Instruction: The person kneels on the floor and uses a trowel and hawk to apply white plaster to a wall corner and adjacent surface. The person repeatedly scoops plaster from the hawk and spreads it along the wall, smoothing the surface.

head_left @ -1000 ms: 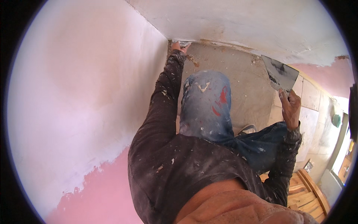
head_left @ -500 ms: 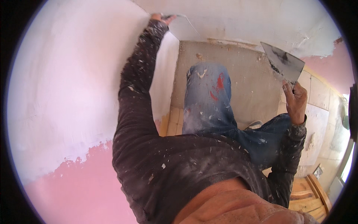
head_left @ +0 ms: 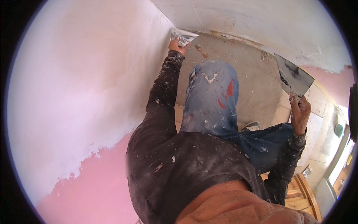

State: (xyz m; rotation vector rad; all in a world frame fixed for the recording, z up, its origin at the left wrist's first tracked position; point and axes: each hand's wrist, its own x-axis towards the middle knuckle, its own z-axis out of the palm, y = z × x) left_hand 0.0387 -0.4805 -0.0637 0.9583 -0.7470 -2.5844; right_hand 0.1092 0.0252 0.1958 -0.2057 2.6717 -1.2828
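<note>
My left hand grips a wide putty knife with white filler smeared over its blade. The blade is low in the corner where the left wall meets the far wall, close to the floor. At the right, my right hand has its fingers closed round the base of a second broad putty knife. That blade points up and away, with dark patches and residue on its face. Both walls carry a whitish skim coat.
Pink paint shows below the ragged edge of the coat on the left wall. My jeans-clad knee rises over the grey, dusty floor. A slatted wooden piece stands at the lower right, by pale tiles.
My left hand has come down from the far wall to the floor corner, bringing its putty knife along. The view has shifted slightly; my right hand keeps its hold on the other putty knife.
</note>
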